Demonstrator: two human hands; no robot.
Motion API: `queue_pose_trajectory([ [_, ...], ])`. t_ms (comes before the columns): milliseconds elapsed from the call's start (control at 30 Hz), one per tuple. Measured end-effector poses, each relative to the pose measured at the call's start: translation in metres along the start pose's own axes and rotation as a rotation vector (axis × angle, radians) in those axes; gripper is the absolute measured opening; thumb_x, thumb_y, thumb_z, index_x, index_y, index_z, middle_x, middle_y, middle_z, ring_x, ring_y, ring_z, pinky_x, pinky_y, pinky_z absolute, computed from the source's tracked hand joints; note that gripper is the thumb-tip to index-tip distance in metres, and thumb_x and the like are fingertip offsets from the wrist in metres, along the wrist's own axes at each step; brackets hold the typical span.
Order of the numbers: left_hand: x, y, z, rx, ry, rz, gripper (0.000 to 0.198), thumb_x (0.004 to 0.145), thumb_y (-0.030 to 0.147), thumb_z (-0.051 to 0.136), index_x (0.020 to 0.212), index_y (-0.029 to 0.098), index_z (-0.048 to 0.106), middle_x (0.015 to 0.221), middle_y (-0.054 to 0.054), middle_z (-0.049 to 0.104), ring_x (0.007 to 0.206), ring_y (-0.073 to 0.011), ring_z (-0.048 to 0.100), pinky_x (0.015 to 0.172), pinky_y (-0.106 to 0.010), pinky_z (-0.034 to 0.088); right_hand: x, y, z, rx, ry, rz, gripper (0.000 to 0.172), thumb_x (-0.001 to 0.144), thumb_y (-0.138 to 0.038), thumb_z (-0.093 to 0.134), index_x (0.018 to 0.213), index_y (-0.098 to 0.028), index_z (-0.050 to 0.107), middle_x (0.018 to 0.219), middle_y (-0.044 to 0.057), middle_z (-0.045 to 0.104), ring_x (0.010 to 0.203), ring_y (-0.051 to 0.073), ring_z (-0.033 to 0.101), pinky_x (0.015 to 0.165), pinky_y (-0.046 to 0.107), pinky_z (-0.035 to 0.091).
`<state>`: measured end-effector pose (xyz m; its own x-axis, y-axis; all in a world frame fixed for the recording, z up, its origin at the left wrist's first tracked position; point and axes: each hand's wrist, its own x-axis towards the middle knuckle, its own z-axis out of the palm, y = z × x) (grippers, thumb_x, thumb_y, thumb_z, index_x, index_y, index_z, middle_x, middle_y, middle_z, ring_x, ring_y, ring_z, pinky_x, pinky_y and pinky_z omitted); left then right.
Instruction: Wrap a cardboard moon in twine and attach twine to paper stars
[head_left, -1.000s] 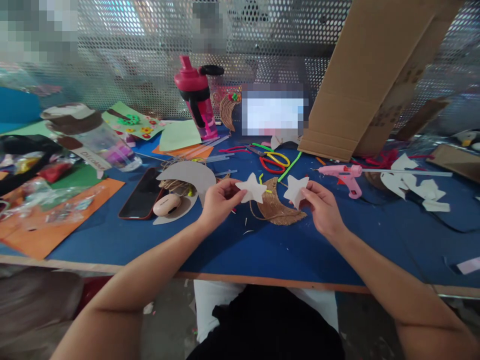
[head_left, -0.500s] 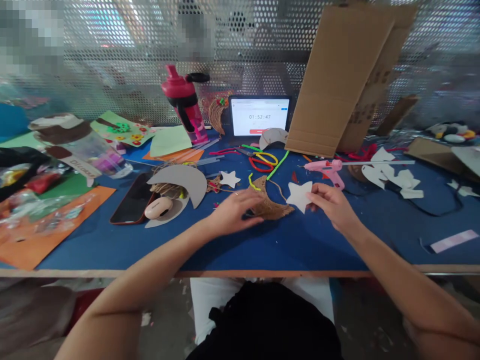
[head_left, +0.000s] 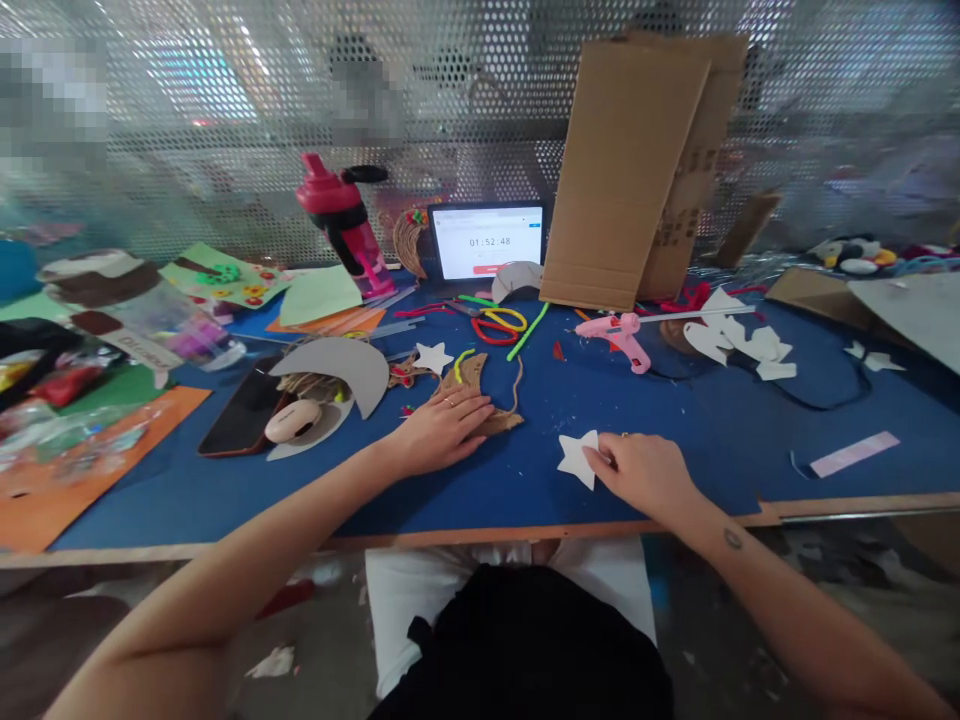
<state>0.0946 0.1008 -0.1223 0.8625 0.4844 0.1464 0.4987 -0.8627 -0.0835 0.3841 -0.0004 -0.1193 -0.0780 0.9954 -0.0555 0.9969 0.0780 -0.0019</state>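
Two hands on cutouts at a blue worktop (head_left: 525, 495).
The left hand (head_left: 439, 432) lies flat, fingers (head_left: 469, 412) open, on a brown twine-wrapped crescent (head_left: 487, 422), its long axis slanting toward the front right. The right hand (head_left: 643, 475) rests closed against a white paper star (head_left: 574, 460) near the front edge; whether it grips, I cannot tell. A perforated metal screen (head_left: 465, 100) stands behind.
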Motion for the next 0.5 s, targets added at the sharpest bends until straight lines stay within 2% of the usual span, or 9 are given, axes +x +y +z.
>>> queue_pose_trajectory([
  [100, -0.01, -0.002, -0.003, -0.001, 0.029, -0.002, 0.041, 0.095, 0.034, 0.045, 0.13, 0.014, 0.053, 0.134, -0.011, 0.058, 0.127, -0.0246, 0.052, 0.109, -0.041, 0.041, 0.005, -0.009, -0.006, -0.073, -0.047, -0.051, 0.043, 0.095, -0.043, 0.038, 0.074, -0.019, 0.066, 0.067, 0.007, 0.069, 0.062, 0.02, 0.065, 0.049, 0.026, 0.018],
  [200, -0.022, 0.002, -0.007, 0.004, 0.127, -0.004, 0.038, 0.095, 0.032, 0.048, 0.128, 0.016, 0.055, 0.129, -0.01, 0.062, 0.121, -0.0227, 0.057, 0.104, -0.039, 0.046, 0.014, -0.017, -0.01, -0.115, -0.062, -0.094, 0.044, 0.097, -0.041, 0.037, 0.079, -0.018, 0.07, 0.073, 0.01, 0.072, 0.068, 0.024, 0.068, 0.051, 0.025, 0.028],
  [367, -0.054, 0.013, -0.014, 0.127, 0.358, 0.064, 0.018, 0.092, 0.022, 0.053, 0.105, 0.018, 0.066, 0.101, -0.003, 0.074, 0.096, -0.0175, 0.069, 0.084, -0.03, 0.056, 0.029, -0.02, -0.018, -0.131, -0.093, -0.171, 0.05, 0.099, -0.039, 0.034, 0.083, -0.017, 0.075, 0.078, 0.014, 0.073, 0.071, 0.025, 0.07, 0.056, 0.028, 0.041],
  [433, -0.069, 0.01, -0.017, 0.183, 0.361, 0.029, 0.016, 0.092, 0.023, 0.053, 0.096, 0.019, 0.068, 0.093, -0.002, 0.075, 0.087, -0.0164, 0.071, 0.077, -0.028, 0.057, 0.034, -0.018, -0.025, -0.152, -0.088, -0.185, 0.05, 0.099, -0.039, 0.035, 0.08, -0.017, 0.076, 0.078, 0.014, 0.073, 0.071, 0.026, 0.07, 0.056, 0.029, 0.042],
  [500, -0.081, 0.001, -0.021, 0.181, 0.3, -0.093, 0.02, 0.094, 0.027, 0.05, 0.093, 0.02, 0.069, 0.092, -0.002, 0.075, 0.084, -0.0171, 0.071, 0.073, -0.028, 0.057, 0.04, -0.016, -0.033, -0.192, -0.062, -0.179, 0.049, 0.098, -0.039, 0.037, 0.078, -0.017, 0.075, 0.077, 0.014, 0.073, 0.071, 0.026, 0.069, 0.055, 0.029, 0.04],
])
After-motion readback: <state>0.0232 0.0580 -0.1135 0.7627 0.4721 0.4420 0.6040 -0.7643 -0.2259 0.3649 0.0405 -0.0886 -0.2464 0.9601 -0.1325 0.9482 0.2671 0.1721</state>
